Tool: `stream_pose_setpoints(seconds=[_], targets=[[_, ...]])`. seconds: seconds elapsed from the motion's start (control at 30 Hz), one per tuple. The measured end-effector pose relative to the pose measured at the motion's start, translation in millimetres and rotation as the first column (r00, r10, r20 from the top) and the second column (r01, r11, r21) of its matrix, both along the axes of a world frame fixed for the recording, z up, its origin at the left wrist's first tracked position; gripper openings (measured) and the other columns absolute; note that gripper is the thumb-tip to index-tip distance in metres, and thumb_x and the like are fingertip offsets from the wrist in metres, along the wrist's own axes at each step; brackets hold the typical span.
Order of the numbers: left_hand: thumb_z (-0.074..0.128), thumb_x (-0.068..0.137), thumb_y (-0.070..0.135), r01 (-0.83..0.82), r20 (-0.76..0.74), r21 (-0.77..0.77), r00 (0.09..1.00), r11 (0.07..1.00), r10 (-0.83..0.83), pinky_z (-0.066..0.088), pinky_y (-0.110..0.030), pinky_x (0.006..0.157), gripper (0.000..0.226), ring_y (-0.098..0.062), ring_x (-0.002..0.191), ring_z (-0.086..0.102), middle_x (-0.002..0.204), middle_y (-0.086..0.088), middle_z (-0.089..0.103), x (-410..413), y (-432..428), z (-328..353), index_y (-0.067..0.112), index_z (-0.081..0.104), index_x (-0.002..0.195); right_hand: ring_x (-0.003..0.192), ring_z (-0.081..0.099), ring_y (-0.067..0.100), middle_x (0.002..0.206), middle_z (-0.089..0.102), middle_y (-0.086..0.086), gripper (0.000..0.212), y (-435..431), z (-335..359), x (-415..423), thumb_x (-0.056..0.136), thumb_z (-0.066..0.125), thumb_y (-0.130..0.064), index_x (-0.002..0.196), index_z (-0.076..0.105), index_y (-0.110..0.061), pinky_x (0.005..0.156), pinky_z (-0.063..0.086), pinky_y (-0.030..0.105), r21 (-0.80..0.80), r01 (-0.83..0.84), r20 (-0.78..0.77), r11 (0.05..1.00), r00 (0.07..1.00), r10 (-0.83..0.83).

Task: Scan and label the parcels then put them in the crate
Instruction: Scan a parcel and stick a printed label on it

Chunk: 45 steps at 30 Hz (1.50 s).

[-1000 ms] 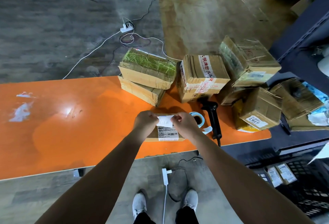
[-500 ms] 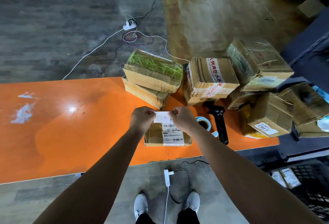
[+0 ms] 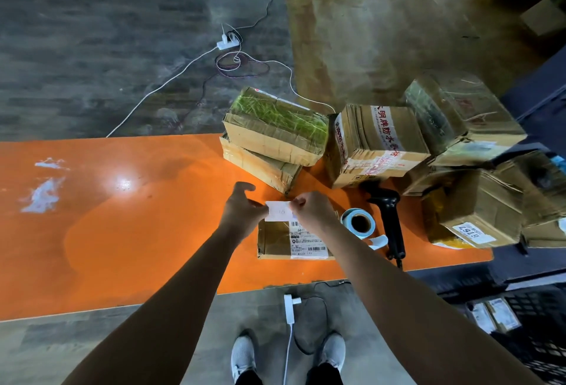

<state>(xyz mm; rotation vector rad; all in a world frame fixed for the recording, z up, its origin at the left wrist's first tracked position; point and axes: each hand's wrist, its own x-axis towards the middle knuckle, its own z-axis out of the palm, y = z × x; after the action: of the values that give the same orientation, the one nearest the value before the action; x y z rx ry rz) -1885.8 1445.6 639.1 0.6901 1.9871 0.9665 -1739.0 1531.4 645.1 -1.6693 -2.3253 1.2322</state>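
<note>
A flat cardboard parcel [image 3: 272, 239] with a printed shipping sticker lies on the orange table [image 3: 122, 216] near its front edge. Just above the parcel's far edge both hands hold a small white label [image 3: 278, 210]. My left hand [image 3: 242, 210] pinches the label's left end, with the other fingers spread. My right hand [image 3: 312, 210] pinches its right end. A blue label roll [image 3: 359, 223] and a black handheld scanner [image 3: 389, 216] lie to the right of the parcel. A black crate [image 3: 533, 338] with labelled parcels inside stands on the floor at lower right.
Two stacked parcels [image 3: 272, 136] stand behind my hands. Several more cardboard boxes [image 3: 376, 142] crowd the table's right end. White cables and a power strip [image 3: 228, 41] lie on the floor beyond the table. A plug [image 3: 289, 308] hangs below the front edge.
The hands have kept hold of the label over the parcel's far edge. My left hand's free fingers have spread out; the view has shifted slightly.
</note>
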Motion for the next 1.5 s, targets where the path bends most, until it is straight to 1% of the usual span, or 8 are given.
stream_pose_setpoints(seconds=[0.13,0.3,0.53,0.7,0.87,1.0,1.13,1.5], targets=[[0.068,0.075,0.005,-0.034,0.010,-0.045,0.999,0.998,0.034,0.040,-0.016,0.043,0.047,-0.014,0.061,0.061,0.077,-0.006,0.069,-2.1,4.9,-10.6,0.018,0.049,0.117,0.055,0.048,0.005,0.084,0.069,0.005,0.028,-3.1,-7.1,1.6,0.099,0.055,-0.034,0.106,0.068,-0.011,0.047,0.033,0.020,0.047,0.002,0.018,0.999,1.000,-0.003],[0.069,0.081,0.011,-0.072,-0.042,-0.141,0.997,0.987,0.067,0.051,-0.040,0.078,0.047,-0.036,0.100,0.064,0.108,-0.019,0.066,2.2,11.5,-20.3,0.007,0.051,0.125,0.072,0.062,0.014,0.095,0.072,0.002,0.026,-6.4,-10.7,-3.0,0.096,0.057,-0.039,0.107,0.068,-0.018,0.055,0.044,0.023,0.094,0.023,0.072,0.995,0.997,-0.030],[0.068,0.080,0.008,-0.149,-0.018,-0.133,0.989,0.980,0.148,0.043,-0.030,0.068,0.034,-0.033,0.095,0.065,0.103,-0.017,0.066,10.7,8.6,-21.4,0.016,0.049,0.107,0.084,0.064,0.016,0.093,0.070,-0.001,0.023,-11.9,-13.9,-9.0,0.094,0.059,-0.042,0.097,0.066,-0.021,0.063,0.049,0.026,0.156,0.042,0.111,0.987,0.992,-0.060],[0.064,0.082,0.004,-0.156,-0.109,-0.076,0.983,0.985,0.148,0.039,-0.026,0.047,0.032,-0.025,0.067,0.058,0.075,-0.007,0.059,15.7,6.6,-23.0,0.013,0.044,0.106,0.087,0.065,0.017,0.097,0.064,0.001,0.033,-19.2,-16.8,-13.2,0.093,0.060,-0.044,0.112,0.048,-0.020,0.061,0.043,0.024,0.240,0.057,0.144,0.969,0.985,-0.094],[0.065,0.090,0.022,-0.202,-0.064,-0.133,0.979,0.970,0.195,0.038,-0.026,0.048,0.030,-0.027,0.079,0.061,0.102,-0.013,0.061,14.4,1.6,-24.5,0.011,0.048,0.112,0.094,0.064,0.025,0.113,0.059,0.009,0.041,-13.9,-8.3,6.8,0.094,0.060,-0.038,0.123,0.039,-0.016,0.062,0.044,0.029,0.217,0.143,0.156,0.966,0.971,-0.179],[0.053,0.095,0.032,-0.059,-0.068,-0.187,0.997,0.981,0.047,0.037,-0.027,0.050,0.021,-0.022,0.069,0.057,0.101,-0.016,0.068,21.3,-13.7,-23.9,0.012,0.058,0.092,0.103,0.056,0.026,0.124,0.047,0.010,0.040,-24.2,1.0,41.9,0.096,0.056,-0.037,0.126,0.043,-0.014,0.067,0.045,0.032,0.305,0.177,0.235,0.936,0.938,-0.254],[0.062,0.088,0.033,0.038,0.112,-0.175,0.994,0.984,-0.018,0.050,-0.037,0.070,0.036,-0.037,0.098,0.064,0.107,-0.017,0.067,32.9,-34.5,-23.1,0.013,0.059,0.118,0.116,0.052,0.031,0.127,0.050,0.015,0.051,-43.5,-3.6,64.2,0.098,0.045,-0.048,0.130,0.046,-0.009,0.088,0.049,0.040,0.196,0.161,0.424,0.967,0.875,-0.232],[0.073,0.076,0.013,-0.018,0.071,0.076,0.997,0.997,0.012,0.050,-0.032,0.066,0.057,-0.027,0.088,0.065,0.105,-0.006,0.066,48.6,-73.1,12.7,0.017,0.052,0.129,0.114,0.051,0.030,0.135,0.035,0.015,0.063,-94.9,28.3,70.6,0.093,0.061,-0.042,0.142,0.036,-0.010,0.089,0.048,0.036,0.205,0.487,0.010,0.849,0.867,-0.499]])
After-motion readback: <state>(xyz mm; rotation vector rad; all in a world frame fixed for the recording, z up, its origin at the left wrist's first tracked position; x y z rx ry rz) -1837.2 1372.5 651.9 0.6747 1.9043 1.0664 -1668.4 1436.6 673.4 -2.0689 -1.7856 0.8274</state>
